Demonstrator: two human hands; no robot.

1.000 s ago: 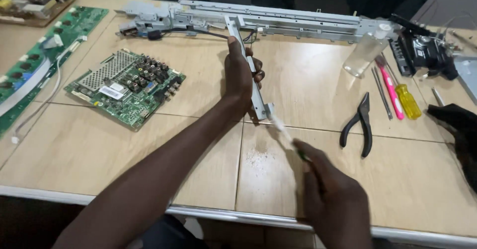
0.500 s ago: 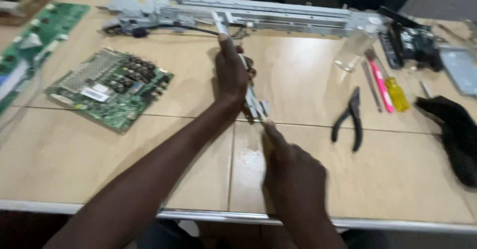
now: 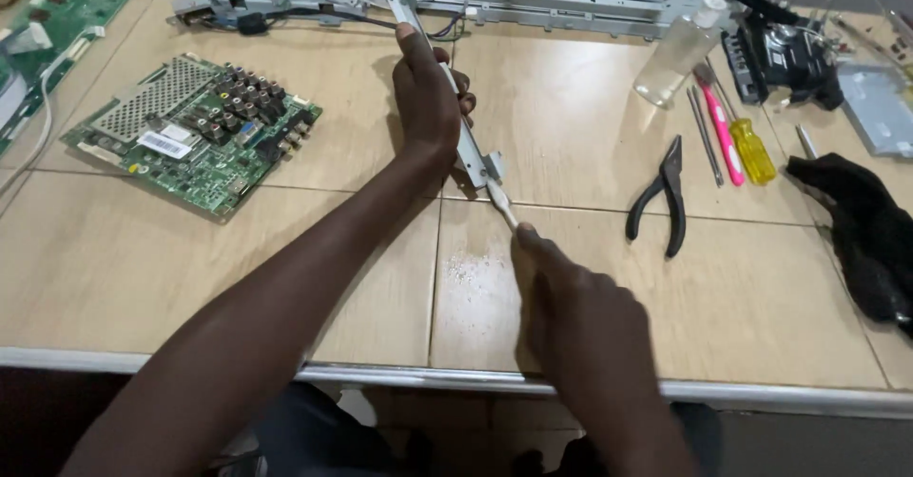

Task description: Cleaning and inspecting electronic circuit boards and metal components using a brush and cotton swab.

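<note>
— What's the left hand (image 3: 426,106) got?

— Its grip is wrapped tight round a long grey metal bracket (image 3: 459,125). The bracket's long axis runs from the metal frame (image 3: 533,1) at the far edge of the bench (image 3: 285,277) toward the person, slanting right, near end by the tile seam.

— And the right hand (image 3: 571,306)?

— Fist closed on a thin tool (image 3: 502,203), tip pointing away and up-left, touching the bracket's near end. White specks (image 3: 474,270) lie just below it.

— Anything nearby?

— Black pliers (image 3: 661,196) to the right, a green circuit board (image 3: 195,135) to the left.
</note>
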